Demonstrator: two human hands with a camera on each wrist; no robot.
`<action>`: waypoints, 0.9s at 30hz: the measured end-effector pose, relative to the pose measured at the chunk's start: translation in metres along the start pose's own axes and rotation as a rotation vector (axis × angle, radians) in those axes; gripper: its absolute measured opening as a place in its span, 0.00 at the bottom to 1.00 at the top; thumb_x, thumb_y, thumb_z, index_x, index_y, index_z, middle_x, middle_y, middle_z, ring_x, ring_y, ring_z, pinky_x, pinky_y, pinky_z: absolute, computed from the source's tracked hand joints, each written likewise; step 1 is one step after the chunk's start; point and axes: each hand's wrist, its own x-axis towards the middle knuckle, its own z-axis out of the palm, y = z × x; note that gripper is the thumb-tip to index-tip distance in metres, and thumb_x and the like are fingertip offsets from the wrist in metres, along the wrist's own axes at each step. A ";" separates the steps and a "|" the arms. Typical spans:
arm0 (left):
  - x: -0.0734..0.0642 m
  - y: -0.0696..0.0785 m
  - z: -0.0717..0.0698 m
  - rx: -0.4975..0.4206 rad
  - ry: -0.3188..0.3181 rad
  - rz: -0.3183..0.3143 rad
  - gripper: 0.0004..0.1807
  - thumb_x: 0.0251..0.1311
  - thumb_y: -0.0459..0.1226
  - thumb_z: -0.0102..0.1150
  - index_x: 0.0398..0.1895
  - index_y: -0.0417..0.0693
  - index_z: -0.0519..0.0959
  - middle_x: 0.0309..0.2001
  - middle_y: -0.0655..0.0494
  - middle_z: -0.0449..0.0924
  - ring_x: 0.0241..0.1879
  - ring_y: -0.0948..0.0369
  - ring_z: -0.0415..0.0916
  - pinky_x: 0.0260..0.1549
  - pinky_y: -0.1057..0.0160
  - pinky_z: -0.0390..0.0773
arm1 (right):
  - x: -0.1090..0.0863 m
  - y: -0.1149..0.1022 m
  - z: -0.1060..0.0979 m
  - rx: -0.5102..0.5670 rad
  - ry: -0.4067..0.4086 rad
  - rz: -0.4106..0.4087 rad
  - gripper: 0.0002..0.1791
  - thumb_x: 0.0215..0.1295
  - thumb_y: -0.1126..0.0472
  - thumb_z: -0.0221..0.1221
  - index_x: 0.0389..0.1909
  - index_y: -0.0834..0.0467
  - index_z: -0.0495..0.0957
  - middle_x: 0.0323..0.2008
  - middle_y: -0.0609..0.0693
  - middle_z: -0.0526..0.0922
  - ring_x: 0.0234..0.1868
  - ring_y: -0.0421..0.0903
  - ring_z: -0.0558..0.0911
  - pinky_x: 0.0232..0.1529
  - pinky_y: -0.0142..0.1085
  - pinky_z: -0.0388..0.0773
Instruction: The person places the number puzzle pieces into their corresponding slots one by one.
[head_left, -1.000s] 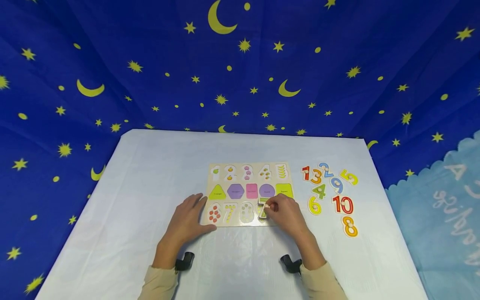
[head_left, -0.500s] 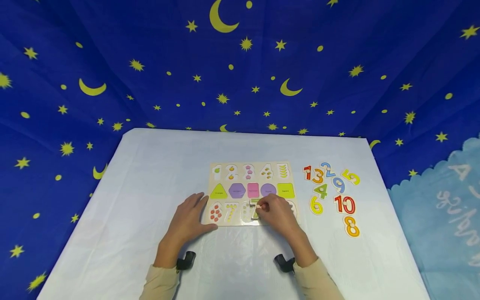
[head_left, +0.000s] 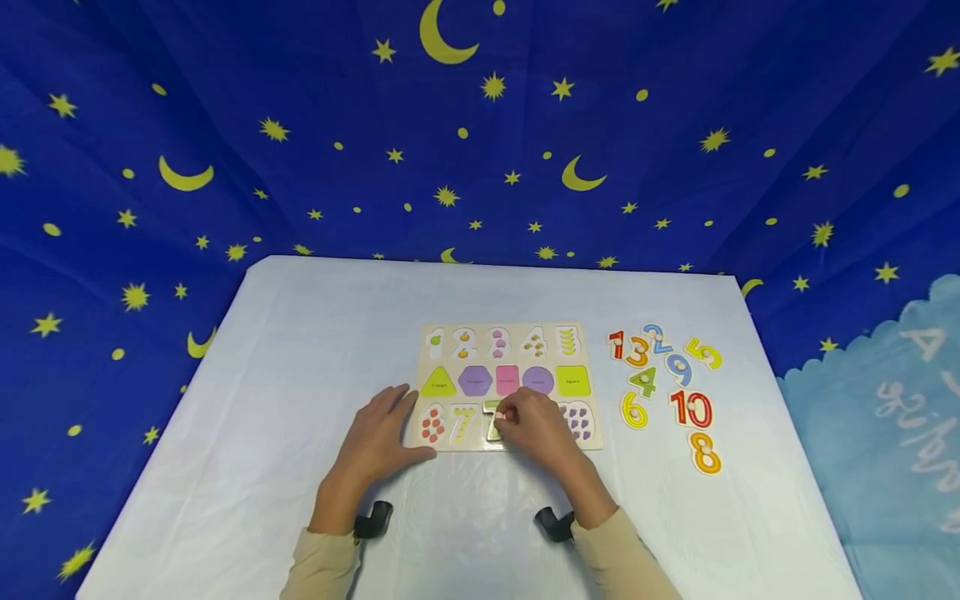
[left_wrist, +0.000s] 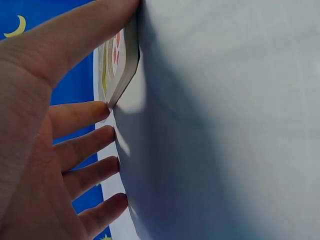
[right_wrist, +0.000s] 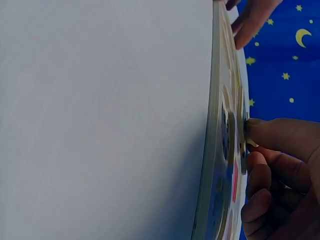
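A number puzzle board [head_left: 596,437] lies on the table, with fruit-printed number recesses above and below a row of coloured shapes. My right hand [head_left: 536,425] pinches the small knob of a green number 7 piece [head_left: 492,407], close over the middle of the board's lower row. In the right wrist view, thumb and index finger hold this piece [right_wrist: 243,155] just above the board's surface; the other fingers are curled. My left hand [head_left: 378,437] rests at the board's lower left corner, fingers spread and fairly straight, with thumb and index fingertip right at its edge [left_wrist: 131,55].
Several loose number pieces lie right of the board, among them a red 10 [head_left: 690,409], an orange 8 [head_left: 704,453], a yellow 6 [head_left: 633,410] and a blue 9 [head_left: 678,369]. A white cover [head_left: 330,333] spreads over the table. Behind it hangs a blue star-patterned cloth [head_left: 300,83].
My right hand has moved left along the board's lower row with the number 7 piece, uncovering the grape-printed recess at the right end. The left hand stays in place.
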 end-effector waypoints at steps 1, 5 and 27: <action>0.000 0.000 0.000 0.000 -0.001 0.000 0.55 0.36 0.60 0.74 0.68 0.41 0.67 0.67 0.44 0.63 0.67 0.45 0.56 0.62 0.43 0.59 | 0.001 -0.001 0.001 -0.003 -0.007 -0.004 0.05 0.51 0.62 0.69 0.27 0.55 0.82 0.22 0.41 0.70 0.25 0.39 0.70 0.27 0.32 0.69; 0.000 0.000 0.000 0.005 -0.016 0.003 0.55 0.37 0.60 0.74 0.68 0.41 0.66 0.68 0.43 0.62 0.68 0.45 0.55 0.63 0.43 0.58 | 0.004 -0.008 0.006 -0.020 -0.030 -0.034 0.03 0.52 0.62 0.67 0.26 0.54 0.82 0.22 0.41 0.69 0.24 0.39 0.69 0.26 0.32 0.68; 0.000 0.003 -0.003 0.013 -0.046 -0.007 0.54 0.40 0.60 0.72 0.69 0.41 0.65 0.69 0.43 0.61 0.69 0.45 0.53 0.63 0.43 0.57 | 0.019 -0.026 0.028 -0.057 -0.120 -0.087 0.03 0.54 0.60 0.65 0.27 0.54 0.81 0.23 0.41 0.70 0.24 0.39 0.70 0.25 0.31 0.68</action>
